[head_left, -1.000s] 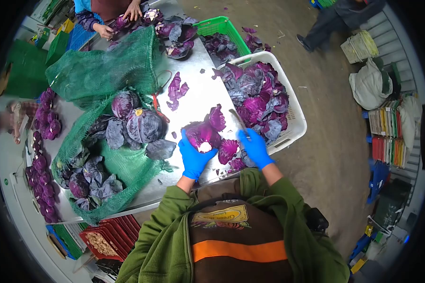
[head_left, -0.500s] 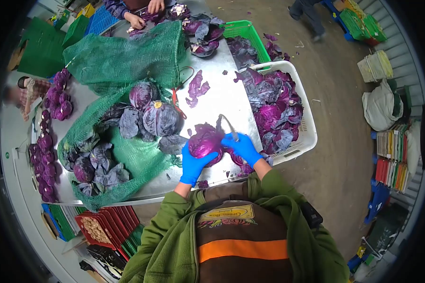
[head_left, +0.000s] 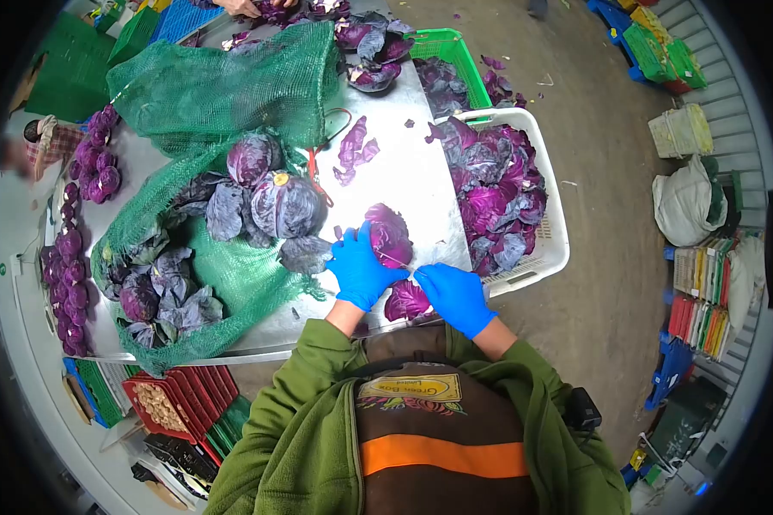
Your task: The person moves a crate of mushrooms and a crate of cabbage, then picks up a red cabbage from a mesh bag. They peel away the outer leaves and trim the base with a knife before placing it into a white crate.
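A trimmed red cabbage point(head_left: 388, 233) rests on the metal table. My left hand point(head_left: 362, 270), in a blue glove, grips it from the near left side. In my right hand point(head_left: 453, 296), also gloved, the fingers are closed round a knife; its thin blade point(head_left: 393, 259) lies against the cabbage's near side, and the handle is hidden. Below the hands lies a loose purple leaf piece point(head_left: 406, 300). A dull outer leaf point(head_left: 305, 255) is left of my left hand.
Untrimmed cabbages point(head_left: 288, 206) lie in an open green net bag point(head_left: 249, 266) on the left. A white crate point(head_left: 551, 245) full of leaves stands at the right, with a green crate point(head_left: 468, 64) behind it. Another person's hands point(head_left: 240, 7) work at the far end.
The cabbage has turned and sits farther up the table. The knife blade has swung down from pointing away to lie against it. My right hand has moved nearer my body.
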{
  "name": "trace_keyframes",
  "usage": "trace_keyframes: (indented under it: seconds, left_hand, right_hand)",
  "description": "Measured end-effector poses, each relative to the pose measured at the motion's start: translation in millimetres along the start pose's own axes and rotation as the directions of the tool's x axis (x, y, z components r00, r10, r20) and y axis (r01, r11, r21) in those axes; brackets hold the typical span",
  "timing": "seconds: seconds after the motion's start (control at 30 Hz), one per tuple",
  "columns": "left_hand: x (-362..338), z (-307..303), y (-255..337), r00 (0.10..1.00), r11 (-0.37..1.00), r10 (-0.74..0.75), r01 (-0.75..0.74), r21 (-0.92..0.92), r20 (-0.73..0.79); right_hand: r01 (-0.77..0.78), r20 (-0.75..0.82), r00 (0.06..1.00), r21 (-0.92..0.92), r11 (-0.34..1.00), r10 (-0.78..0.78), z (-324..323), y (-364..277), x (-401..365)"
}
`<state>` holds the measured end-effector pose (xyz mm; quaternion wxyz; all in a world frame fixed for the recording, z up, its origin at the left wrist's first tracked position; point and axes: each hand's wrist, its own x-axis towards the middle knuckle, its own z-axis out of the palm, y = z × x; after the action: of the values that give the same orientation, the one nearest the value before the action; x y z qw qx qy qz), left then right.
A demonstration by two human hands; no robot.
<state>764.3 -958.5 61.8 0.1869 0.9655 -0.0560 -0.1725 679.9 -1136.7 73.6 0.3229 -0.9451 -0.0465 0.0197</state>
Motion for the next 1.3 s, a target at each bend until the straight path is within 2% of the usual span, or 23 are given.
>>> trace_keyframes:
  seconds: [0.07, 0.2, 0.27, 0.3, 0.37, 0.4, 0.43, 0.47, 0.5, 0.53, 0.57, 0.63, 0.67, 0.77, 0.9, 0.93, 0.97, 1.03, 1.07, 1.1, 1.17, 1.23, 1.3]
  left_hand:
    - [0, -2, 2, 1.000, 1.000, -0.017, 0.017, 0.021, 0.023]
    - [-1, -5, 5, 0.998, 0.998, -0.040, 0.038, 0.045, 0.041]
    - [-3, -3, 5, 0.997, 0.998, -0.051, 0.050, 0.025, 0.052]
    - [-4, -1, 4, 0.997, 0.998, -0.059, 0.058, 0.018, 0.050]
    - [-8, 0, -1, 0.999, 0.999, -0.042, 0.042, 0.005, 0.019]
    - [-7, 0, -1, 0.999, 0.999, -0.039, 0.038, 0.006, 0.019]
    - [-5, -2, 4, 0.999, 0.999, -0.043, 0.042, 0.020, 0.024]
    - [-5, -1, 8, 0.998, 0.998, -0.050, 0.049, 0.030, 0.033]
    - [-6, 1, 11, 0.998, 0.999, -0.048, 0.047, 0.024, 0.036]
    - [-8, 3, 11, 0.999, 0.999, -0.035, 0.035, 0.021, 0.017]
    - [-10, 4, 8, 1.000, 0.999, -0.025, 0.025, 0.023, -0.003]
    - [-19, 7, 2, 1.000, 1.000, 0.013, -0.013, 0.029, -0.011]
    - [-20, 7, 0, 0.998, 0.998, 0.054, -0.053, 0.022, -0.024]
    - [-31, 11, -3, 0.991, 0.994, 0.103, -0.101, 0.035, -0.088]
    - [-36, 15, -5, 0.986, 0.994, 0.102, -0.107, -0.032, -0.129]
    - [-39, 17, -6, 0.988, 0.995, 0.090, -0.096, -0.037, -0.127]
    - [-41, 18, -9, 0.984, 0.992, 0.117, -0.122, -0.029, -0.138]
    - [-44, 19, -11, 0.979, 0.989, 0.143, -0.147, -0.017, -0.148]
    - [-44, 20, -10, 0.975, 0.985, 0.169, -0.171, 0.002, -0.143]
    - [-44, 21, -9, 0.970, 0.980, 0.199, -0.198, 0.020, -0.137]
    - [-44, 27, -10, 0.958, 0.969, 0.248, -0.244, 0.047, -0.147]
    - [-47, 30, -13, 0.944, 0.956, 0.293, -0.284, 0.077, -0.150]
    - [-47, 31, -13, 0.934, 0.947, 0.319, -0.311, 0.073, -0.162]
  right_hand:
    - [-0.040, 0.076, 0.996, -0.103, 0.994, 0.048, 0, -6, 3]
    - [-0.070, 0.037, 0.996, -0.150, 0.986, 0.076, 8, 0, 2]
    - [-0.115, -0.161, 0.983, -0.153, 0.982, 0.090, 13, 19, 2]
    - [-0.106, -0.153, 0.985, -0.157, 0.982, 0.082, 9, 37, 3]
    - [-0.435, -0.136, 0.898, -0.136, 0.890, 0.418, -1, 66, 13]
    - [-0.438, -0.139, 0.896, -0.135, 0.889, 0.421, 3, 65, 16]
    - [-0.426, -0.068, 0.897, 0.130, 0.895, 0.436, 5, 56, 22]
    - [-0.402, 0.007, 0.901, 0.382, 0.832, 0.433, 7, 45, 28]
    - [-0.399, 0.044, 0.897, 0.506, 0.765, 0.439, 15, 26, 37]
    - [-0.299, -0.016, 0.940, 0.442, 0.846, 0.340, 17, 8, 46]
    - [-0.298, -0.014, 0.940, 0.444, 0.845, 0.340, 17, 8, 50]
    - [-0.333, 0.228, 0.935, 0.304, 0.893, 0.271, 20, 6, 59]
    - [-0.365, 0.303, 0.912, 0.299, 0.882, 0.275, 17, 13, 60]
    - [-0.394, 0.405, 0.882, 0.347, 0.851, 0.243, 8, 23, 53]
    - [-0.426, 0.329, 0.883, 0.256, 0.868, 0.336, -1, 28, 53]
    - [-0.340, 0.232, 0.936, 0.389, 0.856, 0.266, 1, 33, 56]
    - [-0.341, 0.243, 0.934, 0.387, 0.857, 0.262, 2, 36, 54]
    - [-0.598, 0.438, 0.801, 0.549, 0.583, 0.408, -5, 32, 56]
    - [-0.657, 0.478, 0.753, 0.511, 0.554, 0.453, -2, 25, 59]
    - [-0.657, 0.475, 0.753, 0.512, 0.553, 0.456, 2, 20, 61]
    - [-0.523, 0.426, 0.810, 0.213, 0.826, 0.403, 9, 16, 63]
    - [-0.532, 0.398, 0.823, 0.285, 0.797, 0.407, 20, 24, 57]
    - [-0.574, 0.456, 0.807, 0.456, 0.680, 0.376, 20, 31, 54]
